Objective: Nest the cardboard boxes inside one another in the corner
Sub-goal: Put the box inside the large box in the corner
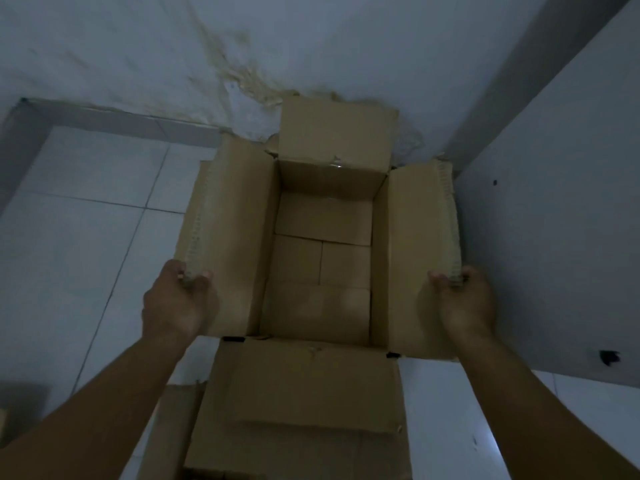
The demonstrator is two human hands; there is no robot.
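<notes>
A large brown cardboard box (322,188) stands open in the room's corner, all four flaps spread outward. Its inside holds nothing; the folded bottom flaps (320,268) show. My left hand (181,299) grips the near end of the left side flap (225,230). My right hand (462,299) grips the near end of the right side flap (420,244). The near flap (304,382) hangs toward me. More cardboard (173,427) shows beneath it at the lower left, partly hidden.
A stained white wall (242,46) rises behind the box. A grey-white panel (554,202) stands close against the box's right side. White floor tiles (86,220) spread to the left and at the lower right. The light is dim.
</notes>
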